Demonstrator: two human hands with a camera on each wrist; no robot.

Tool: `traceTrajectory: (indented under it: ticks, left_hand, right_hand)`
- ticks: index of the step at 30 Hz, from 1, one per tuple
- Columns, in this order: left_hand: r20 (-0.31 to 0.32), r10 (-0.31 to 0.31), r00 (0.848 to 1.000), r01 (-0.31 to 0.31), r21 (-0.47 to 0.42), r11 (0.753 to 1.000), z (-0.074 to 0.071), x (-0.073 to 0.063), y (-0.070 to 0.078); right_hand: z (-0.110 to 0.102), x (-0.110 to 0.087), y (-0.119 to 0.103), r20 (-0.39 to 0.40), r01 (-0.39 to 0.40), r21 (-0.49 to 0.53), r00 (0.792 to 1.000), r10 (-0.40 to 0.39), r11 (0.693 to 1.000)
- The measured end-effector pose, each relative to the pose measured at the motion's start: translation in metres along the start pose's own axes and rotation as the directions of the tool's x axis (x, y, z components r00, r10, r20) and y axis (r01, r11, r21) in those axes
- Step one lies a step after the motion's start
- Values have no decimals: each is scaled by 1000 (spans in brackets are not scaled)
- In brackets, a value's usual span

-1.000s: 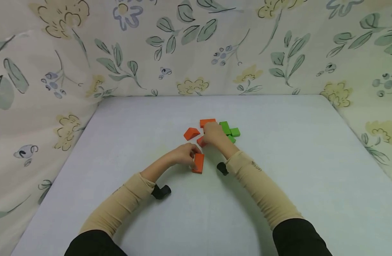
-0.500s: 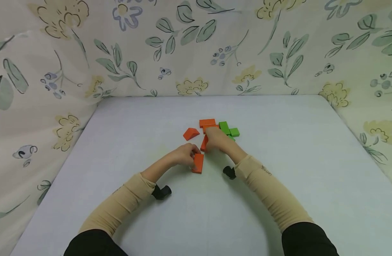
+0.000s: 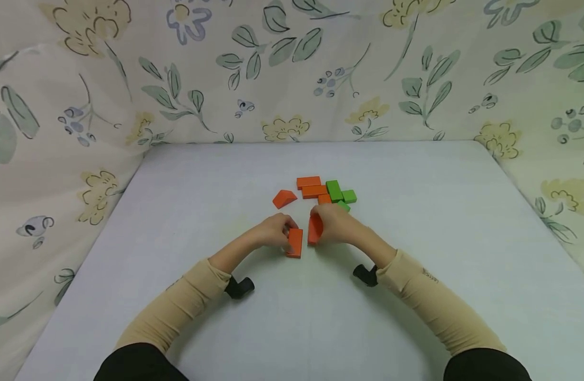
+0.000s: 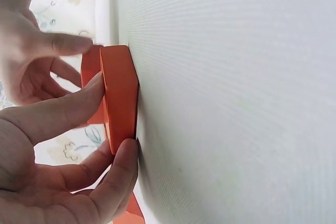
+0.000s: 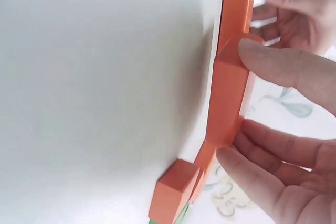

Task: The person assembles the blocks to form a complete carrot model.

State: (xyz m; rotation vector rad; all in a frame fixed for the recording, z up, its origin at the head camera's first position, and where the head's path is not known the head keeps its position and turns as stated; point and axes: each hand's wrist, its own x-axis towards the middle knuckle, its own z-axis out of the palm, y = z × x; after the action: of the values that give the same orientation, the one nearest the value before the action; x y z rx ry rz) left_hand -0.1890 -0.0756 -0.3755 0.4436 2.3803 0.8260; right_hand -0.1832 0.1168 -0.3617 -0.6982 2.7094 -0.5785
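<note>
**A:** What sits at the centre of the head view?

**B:** Two hands meet on a pale bench point(image 3: 415, 222). The left hand point(image 3: 272, 232) pinches a flat orange block point(image 3: 295, 242) that lies on the bench just below the frame's centre. In the left wrist view, the thumb and one finger curl round its edges point(image 4: 119, 98).

**A:** And the right hand?

**B:** The right hand point(image 3: 337, 225) grips a second orange block point(image 3: 315, 228), standing on edge just right of the first. The right wrist view shows its thumb and fingers closed on the block's sides point(image 5: 228, 98). The two blocks look near, perhaps touching at one end; I cannot tell for certain.

**A:** Where are the other pieces?

**B:** Just above the hands there is a cluster of orange blocks point(image 3: 312, 187) and green blocks point(image 3: 340, 192). An orange wedge point(image 3: 284, 198) lies apart at their left. Floral cloth point(image 3: 292, 69) fills the top of the frame.

**A:** How would one join the two held blocks well?

**B:** In my judgement, keep the left block pressed flat as an anchor. Lower the right block until its long face meets the bench, then slide it sideways so the edges line up. Light fingertip pressure should stop either piece skidding.
</note>
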Motion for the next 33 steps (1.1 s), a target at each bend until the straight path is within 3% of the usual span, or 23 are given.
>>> traceTrajectory:
  ticks: [7, 27, 33]
  left_hand:
    - [6, -7, 1000, 7, 29, 1000, 1, 0, 2]
    - [9, 2, 1000, -2, -3, 1000, 2, 1, 4]
    - [11, 6, 1000, -6, -6, 1000, 1, 1, 4]
  right_hand:
    - [7, -12, -9, 46, 17, 35, 999, -19, 999]
    - [17, -11, -16, 66, -13, 65, 998, 9, 998]
    - [6, -5, -8, 144, -3, 97, 989, -11, 995]
